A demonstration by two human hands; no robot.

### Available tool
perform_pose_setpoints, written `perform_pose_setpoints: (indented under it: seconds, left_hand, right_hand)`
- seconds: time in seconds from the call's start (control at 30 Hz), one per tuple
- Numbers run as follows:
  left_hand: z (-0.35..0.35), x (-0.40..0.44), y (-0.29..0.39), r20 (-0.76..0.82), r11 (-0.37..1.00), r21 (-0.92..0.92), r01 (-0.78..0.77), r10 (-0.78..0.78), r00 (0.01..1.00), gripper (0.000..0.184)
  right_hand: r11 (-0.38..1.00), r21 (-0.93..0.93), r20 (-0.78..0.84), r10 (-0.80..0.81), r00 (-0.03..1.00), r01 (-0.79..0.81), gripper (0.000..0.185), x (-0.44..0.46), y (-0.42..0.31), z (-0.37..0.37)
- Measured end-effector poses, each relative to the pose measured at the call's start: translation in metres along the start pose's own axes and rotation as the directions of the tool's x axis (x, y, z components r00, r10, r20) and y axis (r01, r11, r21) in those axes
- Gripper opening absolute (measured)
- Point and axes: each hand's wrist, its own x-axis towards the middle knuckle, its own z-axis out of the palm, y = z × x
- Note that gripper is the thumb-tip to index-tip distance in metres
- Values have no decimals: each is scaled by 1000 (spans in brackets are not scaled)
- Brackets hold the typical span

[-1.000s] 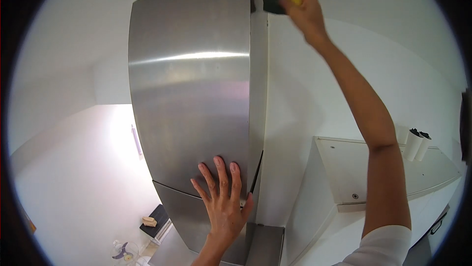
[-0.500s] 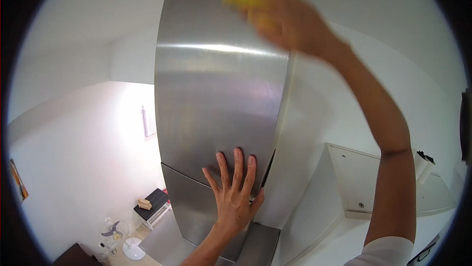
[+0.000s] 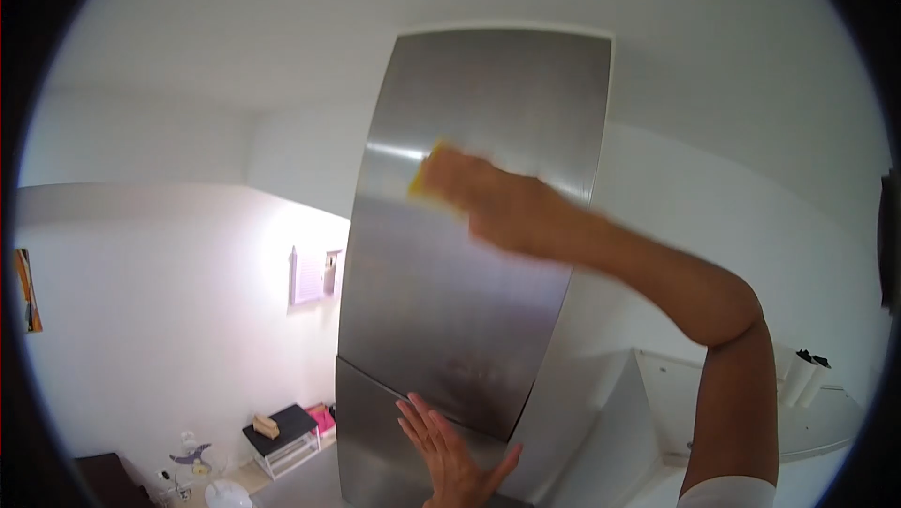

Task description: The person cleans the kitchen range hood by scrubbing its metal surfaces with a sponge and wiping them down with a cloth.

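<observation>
One yellow sponge (image 3: 425,177), mostly hidden by the right hand (image 3: 497,198) clutching it, is at the upper of two brushed-steel panels (image 3: 441,302); the left hand (image 3: 449,459) spreads its fingers below. Two white tubes (image 3: 798,379) stand on one white cabinet (image 3: 668,407).

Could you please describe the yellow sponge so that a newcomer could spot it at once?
Find the tall, shiny metal column in the middle of the view. The right hand reaches across its upper half, holding the sponge, which shows at the hand's far end. Though blurred, it stands out by its yellow colour against the grey metal.
</observation>
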Motion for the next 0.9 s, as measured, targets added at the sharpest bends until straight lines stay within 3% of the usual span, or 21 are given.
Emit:
perform_pose_setpoints:
  seconds: [0.07, 0.1, 0.17, 0.2, 0.23, 0.27, 0.3, 0.33, 0.37, 0.4, 0.47, 0.5, 0.53, 0.57, 0.6, 0.63, 0.7, 0.8, 0.83, 0.87, 0.9]
  left_hand:
    - [-4, 2, 10, -82, 988, 136, 72, -61, 995, 68]
    - [-6, 5, 10, -93, 988, 141, 69, -56, 994, 68]
    - [-9, 9, 13, -20, 946, 323, 1, 6, 1000, 54]
    - [-6, 5, 7, -23, 945, 326, 11, -3, 1000, 54]
    - [2, -1, -3, 55, 973, 232, 19, -33, 998, 83]
    - [8, -6, -8, 132, 990, 134, 37, -55, 990, 119]
    - [8, -7, -8, 128, 990, 137, 47, -65, 990, 119]
    - [7, -7, -7, 160, 986, 158, 42, -68, 985, 120]
    - [6, -8, -6, 200, 983, 182, 36, -73, 977, 121]
    - [6, -8, -5, 204, 980, 190, 51, -90, 975, 121]
    - [9, -8, -6, 206, 985, 166, 40, -74, 976, 120]
    - [9, -7, -6, 213, 982, 176, 66, -103, 972, 120]
    - [8, -7, -5, 215, 983, 177, 47, -85, 973, 118]
    - [7, -7, -5, 216, 984, 177, 27, -65, 974, 116]
    - [5, -7, -4, 225, 981, 186, 52, -94, 970, 116]
    - [5, -7, -4, 204, 982, 185, 42, -80, 976, 114]
    - [2, -10, -9, 184, 979, 199, 41, -78, 980, 112]
    - [-2, -16, -11, 128, 988, 141, 67, -86, 988, 111]
    - [-4, -17, -12, 79, 992, 114, 56, -65, 995, 109]
    - [-7, -19, -12, 29, 995, 92, 42, -45, 999, 106]
    - [-9, -20, -13, 32, 994, 95, 53, -56, 998, 106]
  right_hand:
    - [979, -197, -114, 39, 993, -61, 51, 40, 50, -45]
    - [924, -352, -216, 75, 974, -149, 46, 50, 58, -56]
    - [922, -361, -228, 57, 972, -139, 48, 55, 60, -54]
    - [918, -374, -233, 48, 971, -135, 49, 57, 59, -51]
    - [952, -304, -46, -38, 998, 23, 49, 55, 52, -35]
    - [996, -75, 22, -43, 999, 44, 48, 41, 36, -1]
    - [967, 22, 37, -255, 966, 254, 46, 14, 11, 30]
    - [969, 141, 301, -237, 924, 202, 46, -6, -24, 46]
    - [903, 21, 443, -393, 806, 429, 46, -15, -50, 45]
    - [901, 40, 441, -403, 802, 431, 46, -9, -51, 48]
    - [983, 164, 454, -148, 879, 81, 52, 18, -31, 49]
    - [967, 130, 265, -245, 933, 217, 50, 38, -1, 49]
    - [982, 162, 219, -130, 967, 95, 46, 66, 13, 30]
    - [987, 75, 159, -152, 976, 141, 43, 101, 36, 20]
    - [960, -263, -60, -118, 991, 98, 41, 122, 56, 23]
    - [965, -238, -51, -121, 991, 105, 41, 130, 60, 27]
    - [872, -489, -139, -119, 983, 36, 41, 138, 53, 28]
    - [934, 40, 167, -357, 919, 355, 49, 70, -13, 99]
    - [861, -134, 361, -418, 833, 490, 50, 36, -57, 107]
    - [865, -19, 692, -350, 632, 501, 50, 21, -102, 97]
    - [865, -8, 692, -358, 627, 502, 50, 12, -108, 109]
